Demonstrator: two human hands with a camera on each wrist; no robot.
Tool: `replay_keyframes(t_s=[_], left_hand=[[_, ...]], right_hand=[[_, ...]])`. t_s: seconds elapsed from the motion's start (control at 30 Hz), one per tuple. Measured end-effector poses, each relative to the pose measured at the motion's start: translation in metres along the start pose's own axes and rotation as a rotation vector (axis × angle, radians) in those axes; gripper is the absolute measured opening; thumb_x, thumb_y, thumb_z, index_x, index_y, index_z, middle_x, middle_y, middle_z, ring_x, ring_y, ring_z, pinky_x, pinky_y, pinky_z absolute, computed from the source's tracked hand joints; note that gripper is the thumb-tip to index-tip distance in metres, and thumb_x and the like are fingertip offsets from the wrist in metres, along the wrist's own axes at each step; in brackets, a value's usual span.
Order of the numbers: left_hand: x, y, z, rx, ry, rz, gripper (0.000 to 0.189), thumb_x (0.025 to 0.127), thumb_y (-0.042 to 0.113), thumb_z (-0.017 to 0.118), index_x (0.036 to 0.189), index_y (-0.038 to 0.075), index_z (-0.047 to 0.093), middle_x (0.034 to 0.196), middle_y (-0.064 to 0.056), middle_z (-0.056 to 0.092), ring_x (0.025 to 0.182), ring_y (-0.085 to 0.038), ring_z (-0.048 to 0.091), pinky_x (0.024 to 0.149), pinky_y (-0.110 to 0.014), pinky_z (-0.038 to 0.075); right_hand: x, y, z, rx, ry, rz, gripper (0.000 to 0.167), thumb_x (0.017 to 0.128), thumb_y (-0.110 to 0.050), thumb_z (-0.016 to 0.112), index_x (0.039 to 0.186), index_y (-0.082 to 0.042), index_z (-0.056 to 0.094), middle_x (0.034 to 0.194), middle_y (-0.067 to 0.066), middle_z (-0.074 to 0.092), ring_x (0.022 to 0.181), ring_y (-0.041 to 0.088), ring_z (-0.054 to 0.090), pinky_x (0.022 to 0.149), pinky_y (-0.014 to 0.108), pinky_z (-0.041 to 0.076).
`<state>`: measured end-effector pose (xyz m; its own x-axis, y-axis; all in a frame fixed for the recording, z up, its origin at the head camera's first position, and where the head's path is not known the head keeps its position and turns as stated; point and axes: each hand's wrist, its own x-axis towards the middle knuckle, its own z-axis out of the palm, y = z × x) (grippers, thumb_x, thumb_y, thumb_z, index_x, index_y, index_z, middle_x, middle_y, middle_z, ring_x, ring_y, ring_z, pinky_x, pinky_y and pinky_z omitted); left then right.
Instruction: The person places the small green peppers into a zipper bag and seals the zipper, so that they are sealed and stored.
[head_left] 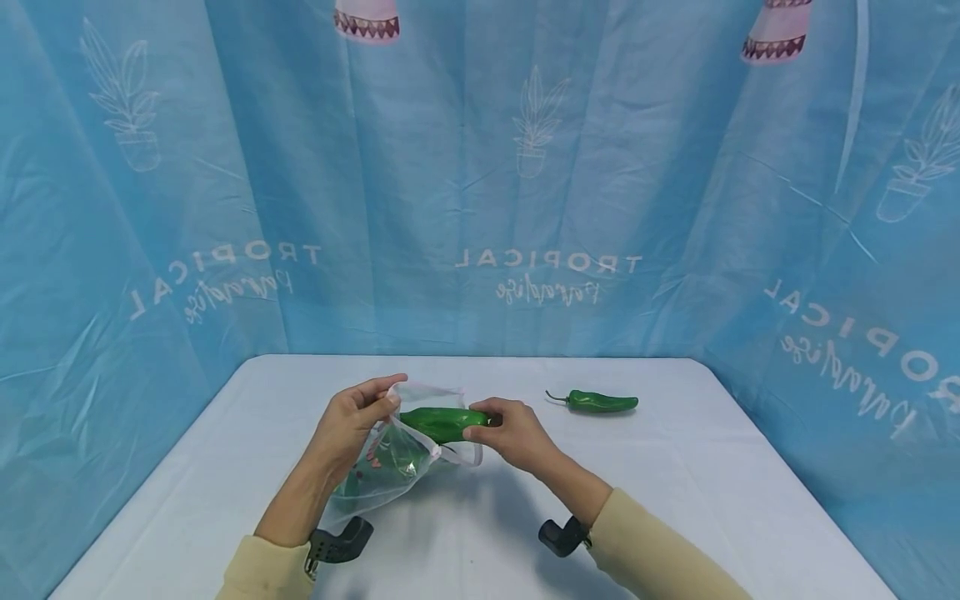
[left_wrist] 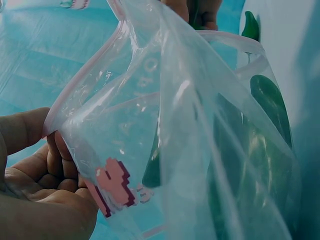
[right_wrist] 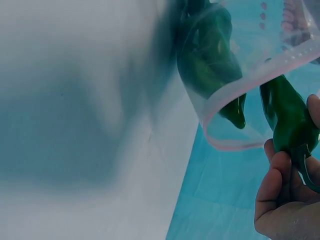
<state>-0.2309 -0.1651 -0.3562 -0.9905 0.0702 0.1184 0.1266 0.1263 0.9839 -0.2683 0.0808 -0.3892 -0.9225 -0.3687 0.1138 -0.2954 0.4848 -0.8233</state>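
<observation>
A clear plastic bag (head_left: 386,483) with a pinkish rim and a pink printed figure is held up at its mouth by my left hand (head_left: 358,421), thumb and fingers pinching the rim. Several green peppers (left_wrist: 250,165) show through its wall. My right hand (head_left: 513,433) grips another green pepper (head_left: 444,423) by its stem end. That pepper's tip points left into the bag's mouth. In the right wrist view the held pepper (right_wrist: 287,117) overlaps the rim, and a bagged pepper (right_wrist: 210,55) pokes its tip out past it.
One more green pepper (head_left: 602,402) with a long curved stem lies on the white table (head_left: 675,500), right of my right hand. Blue printed curtains (head_left: 585,183) stand along the back and both sides. A dark camera band (head_left: 341,542) sits on each wrist.
</observation>
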Motion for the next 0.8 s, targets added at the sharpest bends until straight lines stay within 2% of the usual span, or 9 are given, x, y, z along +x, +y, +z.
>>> replay_keyframes(t_s=[0.3, 0.57, 0.8], left_hand=[[0.000, 0.002, 0.002, 0.014, 0.012, -0.016, 0.039, 0.094, 0.018, 0.056, 0.132, 0.009, 0.054, 0.090, 0.004, 0.046, 0.082, -0.012, 0.049, 0.083, -0.027, 0.043], [0.000, 0.003, 0.002, 0.012, 0.014, -0.033, 0.039, 0.095, 0.018, 0.056, 0.132, 0.009, 0.054, 0.099, 0.001, 0.053, 0.088, -0.014, 0.050, 0.086, -0.026, 0.044], [0.000, 0.002, 0.002, 0.004, 0.012, -0.036, 0.038, 0.095, 0.017, 0.055, 0.132, 0.009, 0.054, 0.097, 0.003, 0.053, 0.086, -0.014, 0.050, 0.086, -0.028, 0.043]], right_hand=[[0.008, -0.008, 0.012, -0.011, -0.004, 0.007, 0.045, 0.082, -0.033, 0.072, 0.121, -0.011, 0.063, 0.105, 0.006, 0.067, 0.087, 0.012, 0.061, 0.069, 0.026, 0.051], [0.012, -0.011, 0.021, -0.035, 0.007, -0.005, 0.045, 0.082, -0.032, 0.072, 0.120, -0.010, 0.064, 0.104, 0.006, 0.068, 0.085, 0.012, 0.061, 0.067, 0.025, 0.051], [0.013, -0.016, 0.029, -0.041, 0.005, -0.009, 0.043, 0.081, -0.029, 0.073, 0.117, -0.008, 0.065, 0.102, 0.006, 0.069, 0.082, 0.011, 0.061, 0.066, 0.024, 0.051]])
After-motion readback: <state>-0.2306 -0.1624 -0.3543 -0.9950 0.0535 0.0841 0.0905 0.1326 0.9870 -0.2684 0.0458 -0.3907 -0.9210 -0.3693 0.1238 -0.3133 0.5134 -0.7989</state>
